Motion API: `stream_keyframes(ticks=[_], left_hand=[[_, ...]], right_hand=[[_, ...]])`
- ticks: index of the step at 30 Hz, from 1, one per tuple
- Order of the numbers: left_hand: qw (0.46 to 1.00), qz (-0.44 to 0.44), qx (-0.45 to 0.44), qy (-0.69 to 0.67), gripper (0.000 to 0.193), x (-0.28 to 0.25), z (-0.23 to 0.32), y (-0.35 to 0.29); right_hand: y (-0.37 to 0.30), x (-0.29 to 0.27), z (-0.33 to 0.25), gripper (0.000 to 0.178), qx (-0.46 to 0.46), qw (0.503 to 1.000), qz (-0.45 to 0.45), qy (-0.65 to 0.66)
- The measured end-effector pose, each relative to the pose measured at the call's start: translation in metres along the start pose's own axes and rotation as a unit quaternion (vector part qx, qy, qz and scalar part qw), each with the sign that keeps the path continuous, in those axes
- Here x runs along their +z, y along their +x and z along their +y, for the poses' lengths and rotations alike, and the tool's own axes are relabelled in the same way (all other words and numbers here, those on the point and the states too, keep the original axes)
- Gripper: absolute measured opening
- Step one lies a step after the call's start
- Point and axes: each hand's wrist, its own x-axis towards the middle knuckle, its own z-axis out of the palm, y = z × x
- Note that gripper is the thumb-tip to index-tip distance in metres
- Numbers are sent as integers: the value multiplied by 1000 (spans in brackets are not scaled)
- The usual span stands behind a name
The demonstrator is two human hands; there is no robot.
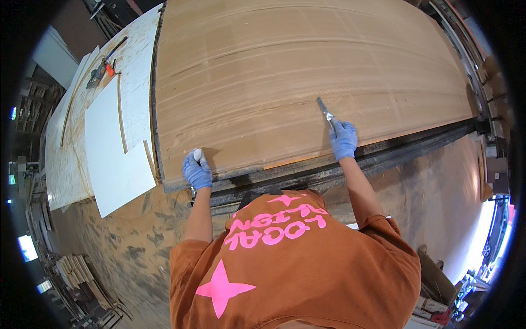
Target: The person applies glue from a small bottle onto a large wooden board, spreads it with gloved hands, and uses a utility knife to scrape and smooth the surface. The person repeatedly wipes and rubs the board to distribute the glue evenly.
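Observation:
Both my hands wear blue gloves and are over a large brown, dusty board (274, 71) with faint ridges and lines across it. My right hand (343, 140) is closed around a narrow-bladed knife (326, 112) with a silvery handle. Its dark blade points away from me, low over the board; whether the tip touches the surface, I cannot tell. At the board's near left corner my left hand (198, 170) is closed, with a small whitish lump (198, 155) at its fingertips. The lump's exact kind does not show.
A dark metal rail (263, 189) runs along the board's near edge. On the left lie white sheets (116, 164) on a stained white surface, with a power tool (100, 72) farther back. Sawdust covers the floor (129, 241). Stacked wood pieces (82, 274) lie at the lower left.

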Motion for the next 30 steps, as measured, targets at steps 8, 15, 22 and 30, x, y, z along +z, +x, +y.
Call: stream_keyframes(ticks=[8, 15, 22, 30], left_hand=[[1000, -3, -20, -13, 23, 1, 1, -1], [914, -8, -105, -391, 21, 27, 48, -15], [872, -145, -110, -454, 32, 15, 194, -17], [875, -231, -63, -420, 43, 40, 208, -34]], right_hand=[[-37, -6, -56, 37, -160, 981, -59, 89], [-24, -4, -113, 46, -193, 959, -54, 201], [-38, 12, -156, 49, 126, 568, -359, 730], [-35, -3, -139, 54, 135, 443, -332, 822]])
